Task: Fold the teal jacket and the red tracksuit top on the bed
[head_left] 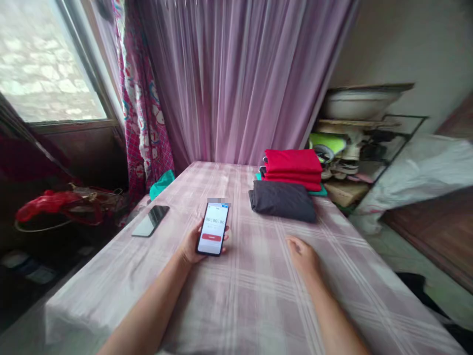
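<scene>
My left hand [192, 242] is wrapped round a smartphone [212, 241], its lit screen facing me. That screen shows a row of zeros like a timer and a red button. Loosely curled, my right hand [302, 254] is over the checked tablecloth [254, 296], with nothing visible in it. Just beyond it lies a folded dark grey cloth [283, 201]. Behind that is a stack of folded red cloths [293, 165], with a teal edge showing underneath. A second phone [151, 221], its screen dark, lies on the table left of my left hand.
A purple curtain [236, 84] hangs behind the table's far edge, with a patterned curtain [142, 108] at the left beside a window. A teal bag [161, 184] touches the left table edge. On the right stand a rack with a basin [364, 103] and white sacks [428, 167].
</scene>
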`<action>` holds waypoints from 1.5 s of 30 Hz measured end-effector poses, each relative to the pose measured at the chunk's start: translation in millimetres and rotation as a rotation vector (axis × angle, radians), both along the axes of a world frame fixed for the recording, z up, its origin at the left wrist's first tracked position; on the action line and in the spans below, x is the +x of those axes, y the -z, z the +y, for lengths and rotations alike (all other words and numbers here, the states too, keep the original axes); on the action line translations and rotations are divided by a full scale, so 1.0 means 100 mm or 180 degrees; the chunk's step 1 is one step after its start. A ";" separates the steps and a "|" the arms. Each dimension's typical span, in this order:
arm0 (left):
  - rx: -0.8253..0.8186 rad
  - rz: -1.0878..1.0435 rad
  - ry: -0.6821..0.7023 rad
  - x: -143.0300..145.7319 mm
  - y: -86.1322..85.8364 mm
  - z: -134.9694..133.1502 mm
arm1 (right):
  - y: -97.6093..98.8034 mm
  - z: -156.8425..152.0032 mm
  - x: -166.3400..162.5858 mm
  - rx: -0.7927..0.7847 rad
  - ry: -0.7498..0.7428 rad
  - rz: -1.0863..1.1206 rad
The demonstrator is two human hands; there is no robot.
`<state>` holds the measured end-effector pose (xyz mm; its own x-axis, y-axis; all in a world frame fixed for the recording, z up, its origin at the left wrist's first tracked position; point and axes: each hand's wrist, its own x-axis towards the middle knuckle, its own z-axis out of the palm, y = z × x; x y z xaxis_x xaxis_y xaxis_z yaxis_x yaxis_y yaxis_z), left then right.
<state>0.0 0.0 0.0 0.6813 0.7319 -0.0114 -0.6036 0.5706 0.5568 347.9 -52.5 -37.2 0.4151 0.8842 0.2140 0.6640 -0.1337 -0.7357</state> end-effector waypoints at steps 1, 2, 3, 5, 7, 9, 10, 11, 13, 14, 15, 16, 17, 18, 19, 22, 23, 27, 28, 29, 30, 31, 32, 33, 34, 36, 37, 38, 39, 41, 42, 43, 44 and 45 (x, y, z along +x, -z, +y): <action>0.0005 0.0000 0.0006 -0.01 0.01 0.00 | 0.02 0.01 0.01 -0.0024 0.0004 -0.0021; 0.0006 -0.0001 0.0013 -0.01 0.02 0.00 | 0.05 0.03 0.01 -0.0031 -0.0002 -0.0043; 0.0004 -0.0003 0.0021 -0.01 0.03 0.00 | 0.07 0.04 0.02 -0.0021 -0.0017 -0.0067; -0.0009 -0.0012 0.0048 -0.02 0.04 0.00 | 0.10 0.05 0.02 0.0069 -0.0082 -0.0124; -0.0039 -0.0021 0.0086 -0.02 0.04 0.01 | 0.12 0.06 0.02 0.0206 -0.0163 -0.0190; -0.0057 -0.0039 0.0116 -0.02 0.04 0.01 | 0.12 0.05 0.02 0.0301 -0.0208 -0.0238; -0.0056 -0.0051 0.0125 -0.02 0.04 0.01 | 0.12 0.05 0.03 0.0321 -0.0216 -0.0252; -0.0048 -0.0064 0.0128 -0.02 0.04 0.01 | 0.12 0.05 0.03 0.0323 -0.0216 -0.0262; -0.0034 -0.0085 0.0125 -0.02 0.04 0.00 | 0.12 0.04 0.03 0.0313 -0.0214 -0.0285; -0.0035 -0.0085 0.0117 -0.02 0.04 0.00 | 0.11 0.03 0.03 0.0316 -0.0217 -0.0301; -0.0043 -0.0078 0.0104 -0.02 0.04 -0.01 | 0.11 0.03 0.02 0.0329 -0.0219 -0.0319; -0.0054 -0.0062 0.0087 -0.03 0.04 -0.01 | 0.10 0.02 0.02 0.0350 -0.0217 -0.0335; -0.0065 -0.0043 0.0071 -0.03 0.04 -0.01 | 0.09 0.01 0.02 0.0375 -0.0211 -0.0350; -0.0073 -0.0026 0.0062 -0.03 0.04 -0.01 | 0.09 0.00 0.02 0.0395 -0.0202 -0.0365; -0.0075 -0.0018 0.0060 -0.04 0.04 -0.01 | 0.09 -0.01 0.02 0.0410 -0.0194 -0.0383; -0.0056 -0.0035 0.0117 -0.04 0.04 -0.01 | 0.10 -0.03 0.03 0.0500 -0.0195 -0.0516; -0.0046 -0.0047 0.0135 -0.05 0.05 -0.01 | 0.11 -0.03 0.02 0.0579 -0.0219 -0.0601; 0.0008 -0.0083 0.0206 -0.04 0.06 -0.01 | 0.07 0.01 -0.21 0.1159 -0.0402 -0.1206; 0.0027 -0.0095 0.0231 -0.03 0.05 -0.02 | 0.02 0.02 -0.33 0.1325 -0.0442 -0.1398; 0.0044 -0.0107 0.0256 -0.03 0.05 -0.02 | -0.04 0.04 -0.48 0.1476 -0.0479 -0.1588; 0.0057 -0.0114 0.0270 -0.03 0.05 -0.03 | -0.12 0.06 -0.63 0.1603 -0.0527 -0.1753; 0.0061 -0.0108 0.0276 -0.03 0.05 -0.04 | -0.22 0.07 -0.80 0.1712 -0.0618 -0.1888; 0.0051 -0.0089 0.0277 -0.02 0.04 -0.05 | -0.32 0.10 -0.97 0.1778 -0.0732 -0.1982; 0.0023 -0.0052 0.0274 -0.03 0.04 -0.06 | -0.43 0.12 -1.13 0.1838 -0.0836 -0.2037; -0.0023 -0.0001 0.0260 -0.03 0.04 -0.06 | -0.53 0.16 -1.27 0.1867 -0.0909 -0.2064; -0.0162 0.0136 0.0209 -0.03 0.05 -0.07 | -0.70 0.23 -1.49 0.1867 -0.1018 -0.2096; -0.0238 0.0210 0.0175 -0.03 0.06 -0.08 | -0.76 0.28 -1.57 0.1848 -0.1048 -0.2108; -0.0301 0.0278 0.0134 -0.03 0.07 -0.08 | -0.79 0.31 -1.63 0.1825 -0.1069 -0.2122; -0.0350 0.0334 0.0096 -0.02 0.07 -0.08 | -0.82 0.35 -1.67 0.1800 -0.1082 -0.2136; -0.0415 0.0410 0.0044 -0.01 0.08 -0.08 | -0.82 0.39 -1.72 0.1771 -0.1110 -0.2160; -0.0439 0.0434 0.0025 0.00 0.07 -0.08 | -0.81 0.39 -1.72 0.1785 -0.1132 -0.2160; -0.0461 0.0452 0.0010 0.01 0.07 -0.08 | -0.80 0.37 -1.72 0.1826 -0.1164 -0.2146; -0.0476 0.0458 -0.0003 0.01 0.07 -0.08 | -0.79 0.35 -1.72 0.1891 -0.1214 -0.2120; -0.0482 0.0454 -0.0005 0.02 0.06 -0.07 | -0.78 0.32 -1.71 0.1976 -0.1276 -0.2082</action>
<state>1.8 -7.4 -5.8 0.6637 0.7156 -0.2176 -0.5259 0.6533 0.5446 176.8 -20.2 40.8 -0.2563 0.5866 0.7682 0.8768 0.4756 -0.0707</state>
